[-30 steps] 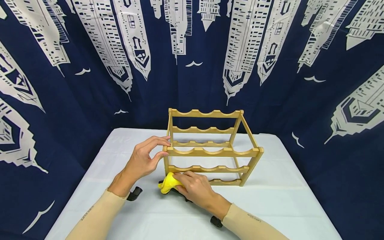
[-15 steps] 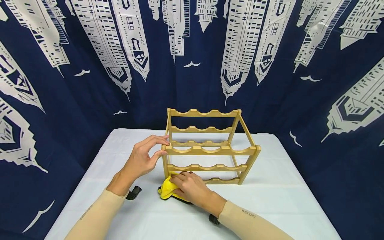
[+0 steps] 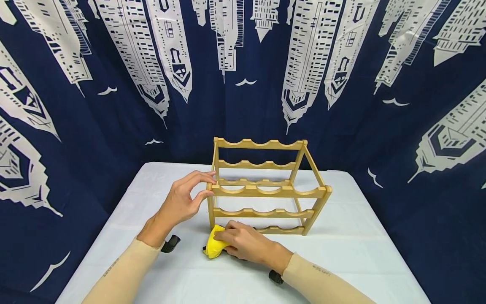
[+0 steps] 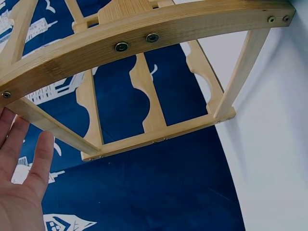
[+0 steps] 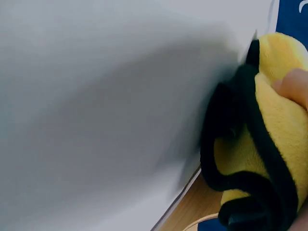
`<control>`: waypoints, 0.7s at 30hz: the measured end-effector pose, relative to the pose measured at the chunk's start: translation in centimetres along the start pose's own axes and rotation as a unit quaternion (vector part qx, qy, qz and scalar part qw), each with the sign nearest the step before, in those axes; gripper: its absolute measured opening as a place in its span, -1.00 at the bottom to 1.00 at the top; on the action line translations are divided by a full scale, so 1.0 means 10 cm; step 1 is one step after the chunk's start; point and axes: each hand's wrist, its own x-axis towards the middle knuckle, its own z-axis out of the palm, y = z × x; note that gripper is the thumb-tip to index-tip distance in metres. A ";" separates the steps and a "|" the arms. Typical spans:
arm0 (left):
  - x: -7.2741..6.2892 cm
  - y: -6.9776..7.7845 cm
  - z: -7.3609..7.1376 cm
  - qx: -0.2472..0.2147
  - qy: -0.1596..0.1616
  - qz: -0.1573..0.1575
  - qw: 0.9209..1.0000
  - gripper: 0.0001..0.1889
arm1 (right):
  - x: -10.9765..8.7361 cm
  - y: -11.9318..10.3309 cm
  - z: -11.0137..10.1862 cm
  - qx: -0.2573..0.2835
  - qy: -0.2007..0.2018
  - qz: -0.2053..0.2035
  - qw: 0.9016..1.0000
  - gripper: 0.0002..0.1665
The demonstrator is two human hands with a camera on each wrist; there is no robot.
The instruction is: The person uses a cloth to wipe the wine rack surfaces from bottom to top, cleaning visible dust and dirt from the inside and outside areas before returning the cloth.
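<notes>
A wooden wine rack (image 3: 267,192) with scalloped rails stands upright on the table. My left hand (image 3: 183,197) pinches its upper front left corner between thumb and fingers. In the left wrist view, the fingers of the left hand (image 4: 21,185) reach up to the rack's end frame (image 4: 159,34), where screw heads show. My right hand (image 3: 248,244) grips a bunched yellow cloth (image 3: 215,244) low in front of the rack's left front leg. Up close in the right wrist view, the cloth (image 5: 284,130) is plush with black edging, partly hidden by fingers.
A white cloth covers the table (image 3: 341,261). Behind it hangs a dark blue curtain (image 3: 243,109) printed with white buildings and birds. Black wrist devices (image 3: 170,244) sit at both wrists.
My right hand has drawn the yellow cloth a little toward me, away from the rack's lower front, and the cloth's folds have shifted. The left hand keeps its hold on the corner.
</notes>
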 end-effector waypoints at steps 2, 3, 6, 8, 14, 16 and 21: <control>0.00 0.00 0.00 -0.001 0.002 0.001 1.000 -0.67 | 0.02 0.01 0.00 0.013 -0.014 0.000 1.000 -0.48; 0.01 0.00 0.00 -0.001 0.002 0.001 1.000 -0.66 | 0.02 0.02 0.00 0.020 -0.022 0.004 1.000 -0.49; 0.01 0.01 -0.01 0.003 -0.001 -0.003 1.000 -0.67 | 0.04 0.02 0.02 0.053 -0.048 0.034 0.997 -0.55; 0.01 0.02 -0.02 0.005 -0.005 -0.009 1.000 -0.68 | 0.04 0.01 0.03 0.072 -0.062 0.065 0.993 -0.57; 0.04 0.03 -0.02 0.013 -0.009 -0.015 1.000 -0.69 | 0.04 0.00 0.00 0.075 -0.082 0.130 0.985 -0.60; 0.04 0.02 -0.02 0.015 -0.009 -0.012 1.000 -0.69 | 0.02 0.00 -0.02 0.077 -0.089 0.143 0.983 -0.60; 0.03 0.02 -0.03 0.016 -0.015 -0.013 1.000 -0.69 | -0.10 0.02 -0.11 0.089 -0.098 0.186 0.974 -0.63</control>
